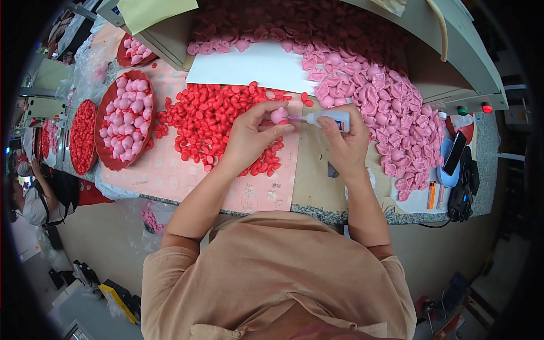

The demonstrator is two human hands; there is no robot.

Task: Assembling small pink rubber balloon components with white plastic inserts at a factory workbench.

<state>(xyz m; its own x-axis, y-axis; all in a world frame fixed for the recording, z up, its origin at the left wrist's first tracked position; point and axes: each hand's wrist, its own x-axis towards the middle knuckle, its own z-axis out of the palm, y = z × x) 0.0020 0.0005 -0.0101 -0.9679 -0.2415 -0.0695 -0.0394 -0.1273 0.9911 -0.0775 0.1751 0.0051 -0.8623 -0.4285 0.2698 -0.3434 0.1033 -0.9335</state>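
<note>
My left hand [249, 136] pinches a small, round pink plastic piece [279, 114] between thumb and fingers, with a bit of red showing at its lower side. In my right hand [351, 148] is a white glue bottle [336, 120] lying nearly level, its thin nozzle pointing left. The nozzle tip meets or almost meets the pink piece; I cannot tell which. Under and beside my left hand spreads a heap of glossy red oval pieces [198, 122]. To the right of my right hand lies a large pile of pink shell-like pieces [391, 113].
Left stand a scalloped red dish [102, 148] of pink round pieces, a similar dish [122, 61] behind, and a container of red pieces [83, 139]. A grey housing [479, 65] arches over the back. A phone [455, 153] and an orange marker [431, 195] lie right. Another person [39, 192] is far left.
</note>
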